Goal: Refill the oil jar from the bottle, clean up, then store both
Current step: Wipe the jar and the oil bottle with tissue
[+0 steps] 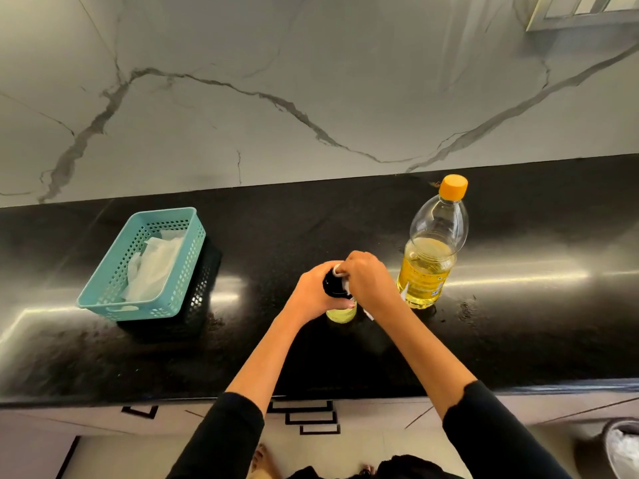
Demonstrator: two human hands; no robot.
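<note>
A small oil jar (340, 314) with yellow oil and a black top stands on the black counter (345, 357). My left hand (311, 295) grips it around its side. My right hand (371, 281) pinches a white tissue (337, 270) against the jar's black top; a bit of the tissue shows below that hand. To the right stands the clear oil bottle (428, 257), upright, orange cap on, about half full of yellow oil. It stands just beyond my right hand, apart from it.
A teal perforated basket (114, 271) holding white tissues sits on a black basket (204, 295) at the counter's left. A marble wall rises behind. Cabinet fronts run under the counter's front edge. A round bin (619, 447) shows at the bottom right.
</note>
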